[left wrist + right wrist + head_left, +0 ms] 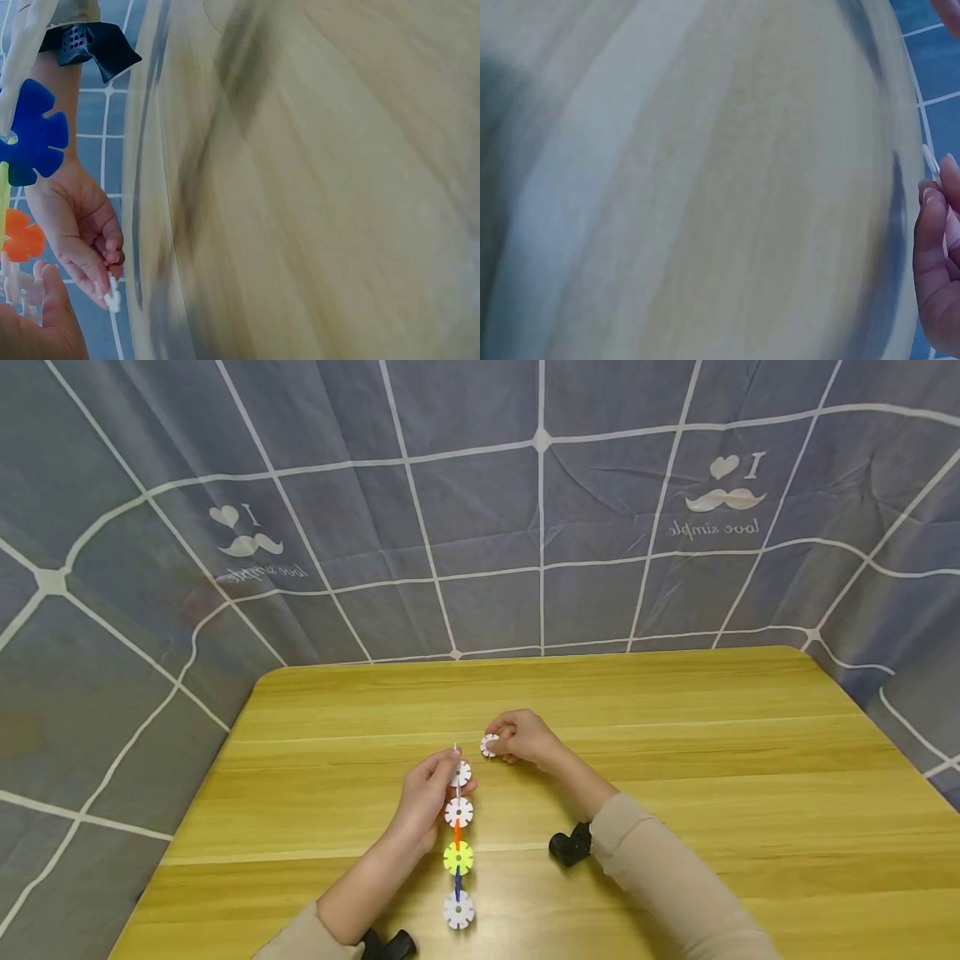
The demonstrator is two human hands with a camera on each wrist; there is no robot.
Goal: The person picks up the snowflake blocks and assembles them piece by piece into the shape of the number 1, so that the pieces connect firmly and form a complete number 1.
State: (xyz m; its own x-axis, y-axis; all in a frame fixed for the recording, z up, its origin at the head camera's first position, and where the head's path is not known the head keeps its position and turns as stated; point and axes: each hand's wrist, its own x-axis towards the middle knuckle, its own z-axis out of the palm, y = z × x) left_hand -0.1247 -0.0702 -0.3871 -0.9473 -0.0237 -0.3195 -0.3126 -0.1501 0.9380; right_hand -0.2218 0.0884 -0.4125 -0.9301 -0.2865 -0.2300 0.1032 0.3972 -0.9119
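My left hand (426, 792) grips the far end of a chain of notched snowflake discs. The chain runs toward me over the table, with a yellow disc (458, 858) between white ones and a white disc (459, 910) at its near end. Orange and dark blue discs stand edge-on as links; the left wrist view shows the blue disc (37, 139) and the orange disc (25, 236) face-on. Just right of the chain's far end, my right hand (528, 739) pinches a loose white disc (489, 745), apart from the chain. Its thin edge shows in the right wrist view.
A wooden table (712, 777) lies beneath both hands, its far edge meeting a grey curtain (480, 527) with white lines. Black wrist-camera mounts (570, 845) show by both sleeves.
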